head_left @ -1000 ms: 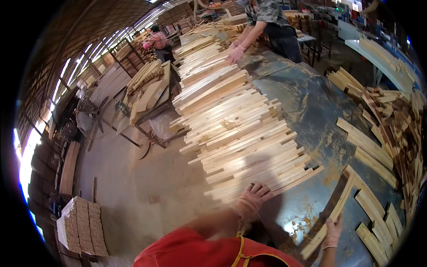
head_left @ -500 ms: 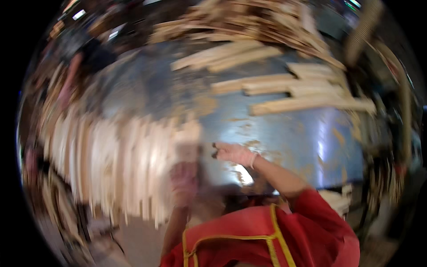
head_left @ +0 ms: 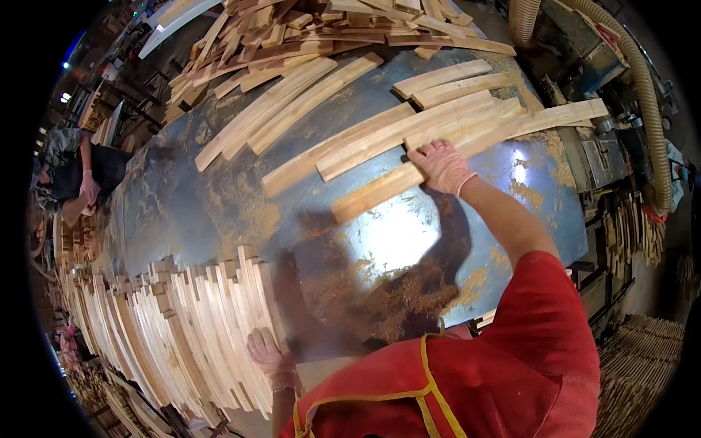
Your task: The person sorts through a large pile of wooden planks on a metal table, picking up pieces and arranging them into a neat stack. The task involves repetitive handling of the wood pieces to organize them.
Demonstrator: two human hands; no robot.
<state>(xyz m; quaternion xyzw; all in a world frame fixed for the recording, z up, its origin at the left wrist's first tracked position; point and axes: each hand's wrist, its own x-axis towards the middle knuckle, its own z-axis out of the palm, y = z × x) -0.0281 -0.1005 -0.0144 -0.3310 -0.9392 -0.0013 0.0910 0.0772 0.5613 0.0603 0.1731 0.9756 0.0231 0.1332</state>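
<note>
A: What's nearest the camera?

B: Person in red top w/ yellow apron straps. Left hand [head_left: 269,355] lies flat, fingers apart, on the near end of a tight row of pale slats [head_left: 182,328] lined up along the table's left edge. Not gripping anything.

A: And the rt hand?

B: Right hand [head_left: 440,165] is stretched out across the blue metal table [head_left: 219,212], palm down on a long wood strip [head_left: 409,179], fingers curled over its far edge; can't tell if it's a true clamp or just pressing. Strip lies flat mid-table, angled up to the right, next to more loose strips [head_left: 394,128].

A: Farther back?

B: Sawdust patches, then a jumbled heap of offcuts [head_left: 307,29] at the far end. A ribbed hose [head_left: 646,80] runs along the right side. Another worker [head_left: 80,179] bends at far left.
</note>
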